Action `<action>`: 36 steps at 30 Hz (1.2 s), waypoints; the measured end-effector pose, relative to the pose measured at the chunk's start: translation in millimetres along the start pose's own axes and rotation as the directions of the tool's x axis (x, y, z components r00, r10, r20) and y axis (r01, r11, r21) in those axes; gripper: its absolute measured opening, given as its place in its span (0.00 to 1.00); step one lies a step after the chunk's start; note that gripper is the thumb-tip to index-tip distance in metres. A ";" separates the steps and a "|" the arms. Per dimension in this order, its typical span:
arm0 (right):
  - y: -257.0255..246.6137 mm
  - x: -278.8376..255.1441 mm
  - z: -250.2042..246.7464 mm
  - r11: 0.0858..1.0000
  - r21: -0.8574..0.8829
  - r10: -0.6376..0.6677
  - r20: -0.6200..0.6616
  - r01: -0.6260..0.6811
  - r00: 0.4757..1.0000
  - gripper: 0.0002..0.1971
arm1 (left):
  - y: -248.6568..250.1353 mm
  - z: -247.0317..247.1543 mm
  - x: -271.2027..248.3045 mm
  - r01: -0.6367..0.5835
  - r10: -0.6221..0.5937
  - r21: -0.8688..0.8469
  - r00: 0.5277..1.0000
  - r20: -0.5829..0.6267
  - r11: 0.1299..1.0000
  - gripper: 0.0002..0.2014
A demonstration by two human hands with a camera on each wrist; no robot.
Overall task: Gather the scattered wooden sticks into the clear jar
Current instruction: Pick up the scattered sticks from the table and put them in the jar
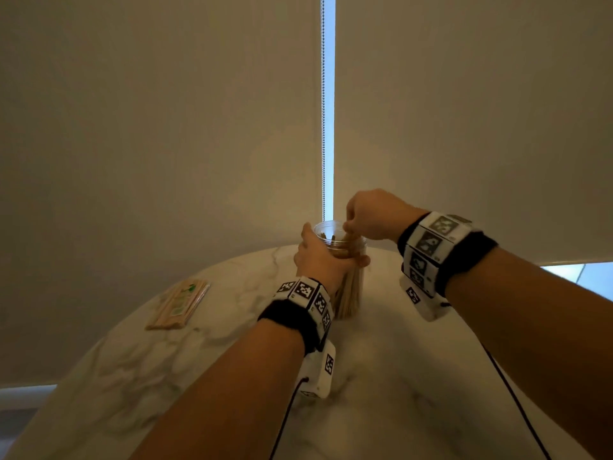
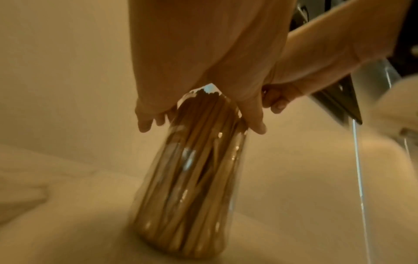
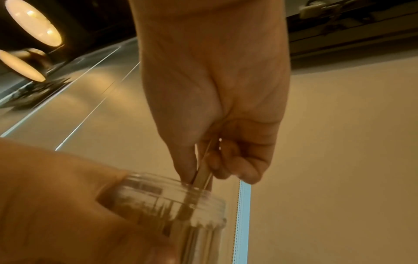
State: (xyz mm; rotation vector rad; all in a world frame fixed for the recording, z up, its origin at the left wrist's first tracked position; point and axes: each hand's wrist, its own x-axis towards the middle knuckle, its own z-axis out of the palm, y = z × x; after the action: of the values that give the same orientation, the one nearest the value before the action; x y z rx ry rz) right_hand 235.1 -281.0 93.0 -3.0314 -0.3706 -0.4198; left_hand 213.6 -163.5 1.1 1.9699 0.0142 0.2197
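Forearms are seen nearest in the head view, each wrapped in a black band carrying white blocks with printed square markers, and a thin black cable trails from each wrist unit over the marble table (image 1: 185, 386). Farther in, the clear jar (image 1: 349, 287) is stood upright on the tabletop near its far edge, and it is packed with wooden sticks (image 2: 192, 178) that stand on end and fill most of its height. The jar is gripped just below its threaded rim by the left hand (image 1: 320, 257), with the fingers and thumb curled round the glass on opposite sides, as is shown from below in the left wrist view. Directly above the mouth of the jar the right hand (image 1: 373, 215) is held with its fingers bunched downward; in the right wrist view a few sticks (image 3: 203, 174) are seen pinched between the thumb and the fingers, and their lower ends are already passed inside the rim. To the left of the jar, well apart from it, a flat packet of sticks (image 1: 179, 305) with a green printed label is laid on the marble. Beyond the table, pale roller blinds are drawn down, and a narrow strip of daylight with a bead chain is left between them.
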 end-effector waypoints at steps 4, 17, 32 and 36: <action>-11.4 18.0 4.3 0.995 -0.038 -0.084 0.080 0.088 0.993 0.13 | -12.2 4.7 6.4 -0.033 0.034 -0.073 0.999 0.011 0.997 0.61; -22.1 42.8 -1.0 0.997 0.066 -0.030 -0.050 0.033 0.998 0.15 | -21.3 6.8 10.8 -0.083 0.082 -0.056 0.996 -0.020 0.995 0.58; -16.3 30.4 12.7 0.999 0.019 0.028 0.170 -0.032 0.985 0.15 | -24.1 8.3 12.1 -0.084 0.082 -0.060 0.996 -0.020 0.995 0.57; -9.3 24.1 3.0 0.997 0.067 0.028 0.188 -0.041 0.982 0.16 | -26.9 9.5 13.1 -0.090 0.089 -0.052 0.996 -0.022 0.995 0.59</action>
State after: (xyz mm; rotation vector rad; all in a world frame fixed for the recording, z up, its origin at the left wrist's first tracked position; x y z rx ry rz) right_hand 256.1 -266.2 97.0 -3.0109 -0.3337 -0.1172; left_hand 230.4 -159.9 -25.1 1.9175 -0.0661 0.2952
